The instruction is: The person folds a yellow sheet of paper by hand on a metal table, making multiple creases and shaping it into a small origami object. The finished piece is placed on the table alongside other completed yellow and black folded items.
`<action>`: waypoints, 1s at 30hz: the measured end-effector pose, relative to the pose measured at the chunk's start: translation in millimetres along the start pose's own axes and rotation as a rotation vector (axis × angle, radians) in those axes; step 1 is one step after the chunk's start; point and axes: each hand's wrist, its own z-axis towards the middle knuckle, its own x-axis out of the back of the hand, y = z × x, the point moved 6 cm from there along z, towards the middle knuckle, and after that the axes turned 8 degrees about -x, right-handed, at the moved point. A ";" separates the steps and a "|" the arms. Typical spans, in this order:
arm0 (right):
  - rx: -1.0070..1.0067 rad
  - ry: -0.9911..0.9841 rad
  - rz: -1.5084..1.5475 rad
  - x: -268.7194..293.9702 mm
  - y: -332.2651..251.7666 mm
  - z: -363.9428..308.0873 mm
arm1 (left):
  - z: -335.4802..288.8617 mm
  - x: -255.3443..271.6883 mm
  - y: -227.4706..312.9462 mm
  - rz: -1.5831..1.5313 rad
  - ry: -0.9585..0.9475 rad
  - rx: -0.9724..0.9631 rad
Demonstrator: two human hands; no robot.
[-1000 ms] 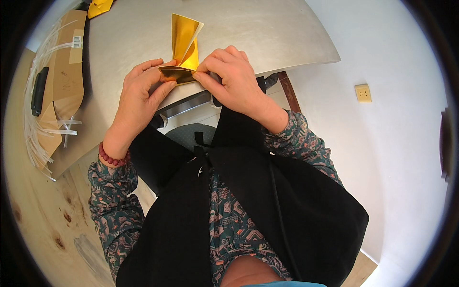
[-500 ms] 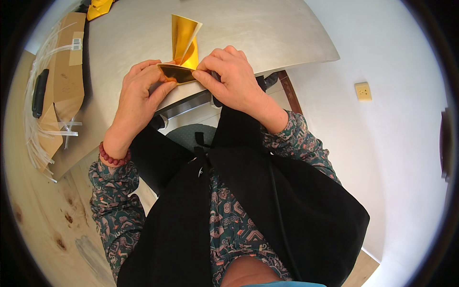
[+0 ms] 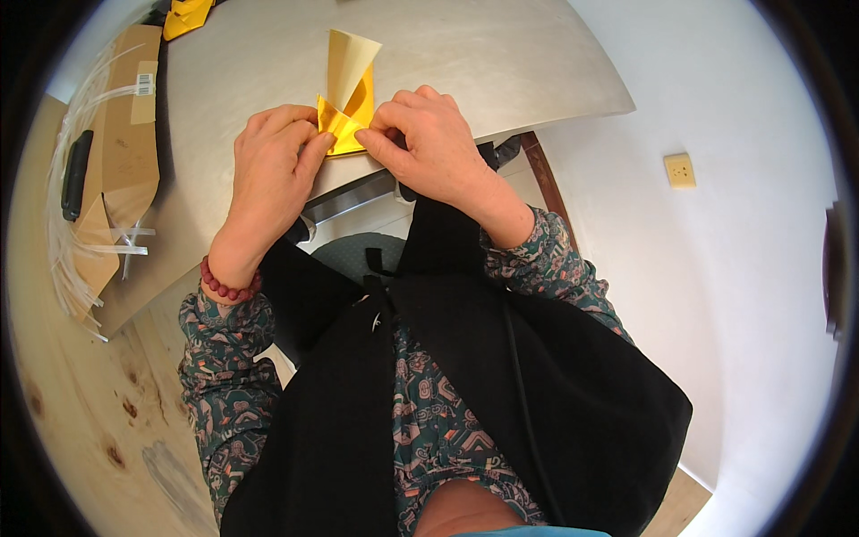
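Near the front edge of the table, a sheet of gold paper [image 3: 344, 131] is partly folded, with one pale-backed flap standing up at its far side. My left hand [image 3: 276, 159] pinches its left side between thumb and fingers. On the right side, my right hand [image 3: 420, 134] grips the paper, the thumb pressing at the near corner. The fingertips under and behind the paper are partly hidden. A dark red bead bracelet [image 3: 229, 285] circles my left wrist.
At the table's left lies a brown cardboard piece [image 3: 125, 143] with clear plastic strips [image 3: 67, 259] and a black-handled tool [image 3: 77, 175]. Another folded gold paper piece [image 3: 186, 16] rests at the far left. The grey table [image 3: 501, 63] ends near a white wall with a socket [image 3: 680, 171].
The near part of the gold paper, dark and shiny before, now shows bright yellow folds. My left hand has shifted slightly right, and the standing flap has turned its pale back toward me.
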 end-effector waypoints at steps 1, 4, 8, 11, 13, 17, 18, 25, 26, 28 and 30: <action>-0.009 -0.001 -0.016 -1.3 1.1 0.0 | 0.5 -0.7 0.4 -0.005 -0.006 0.012; 0.000 0.005 -0.032 -2.3 1.6 -0.1 | 2.6 -3.8 0.9 -0.003 -0.022 0.050; -0.009 -0.003 -0.010 -1.6 1.9 -0.3 | 6.7 -6.8 -2.6 -0.008 -0.032 0.094; -0.016 -0.008 -0.010 -1.1 1.1 -0.9 | 9.4 -7.7 -7.3 -0.023 -0.073 0.126; -0.024 -0.012 -0.001 -1.1 1.4 -1.1 | 10.9 -8.8 -7.8 0.005 -0.084 0.138; -0.021 0.003 -0.004 -1.2 1.2 -0.7 | 14.0 -10.5 -5.3 0.053 -0.084 0.143; -0.020 0.007 -0.002 -1.2 1.2 -1.1 | 14.5 -11.3 -4.6 0.065 -0.093 0.149; -0.047 -0.009 0.027 -1.9 2.4 -2.1 | 18.5 -9.2 -11.1 0.083 -0.158 0.233; -0.044 0.006 0.029 -0.9 2.2 -2.2 | 19.0 -8.4 -13.6 0.060 -0.157 0.266; -0.043 0.025 0.040 0.4 2.5 -2.4 | 21.2 -6.8 -11.1 0.031 -0.120 0.227; -0.033 0.030 0.046 1.0 2.9 -2.6 | 22.8 -6.5 -11.0 -0.021 -0.114 0.231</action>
